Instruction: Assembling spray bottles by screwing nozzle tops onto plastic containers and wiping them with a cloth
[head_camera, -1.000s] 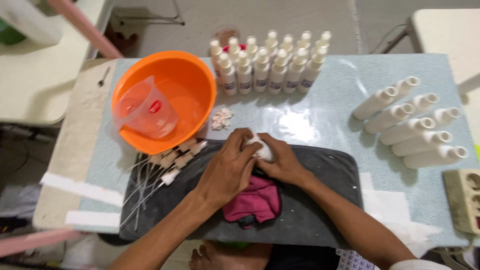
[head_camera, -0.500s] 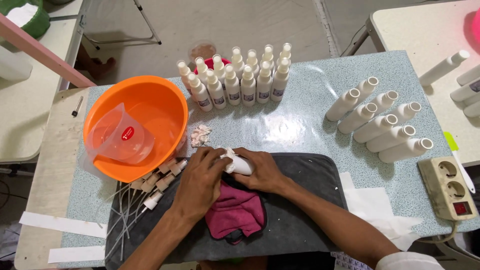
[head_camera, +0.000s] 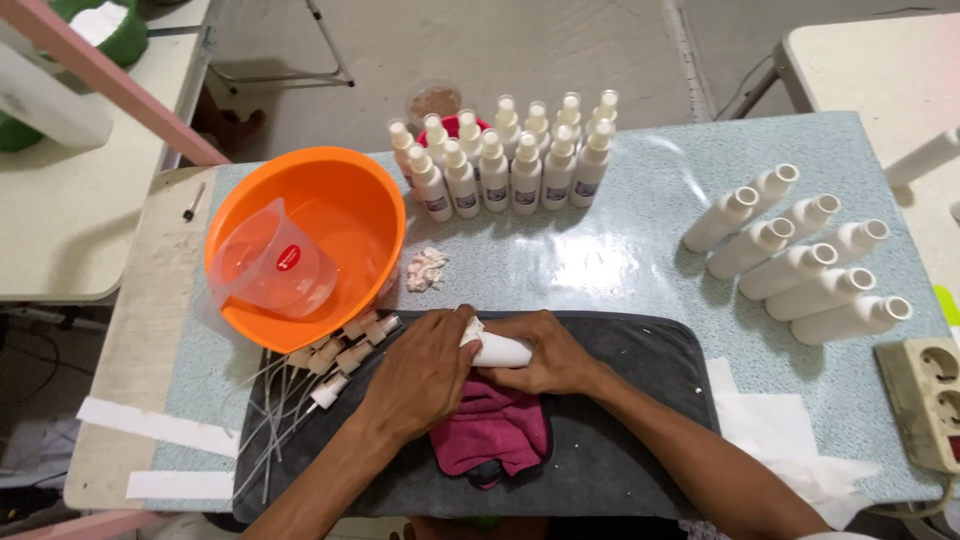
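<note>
Behind the orange basin (head_camera: 330, 215), at the table's far edge, a cluster of upright white spray bottles (head_camera: 505, 160) carries small pale labels with dark print. Inside the basin, the clear measuring jug (head_camera: 275, 265) bears a red oval sticker (head_camera: 287, 260).

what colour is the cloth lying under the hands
Magenta-pink; the cloth lies on a dark grey mat, seen best in the head view.

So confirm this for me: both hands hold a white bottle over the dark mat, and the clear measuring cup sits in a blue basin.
One thing is wrong: the basin is orange, not blue. The head view shows the clear measuring cup lying inside it. The rest stands: the left hand and right hand hold a white bottle over the dark mat.
</note>
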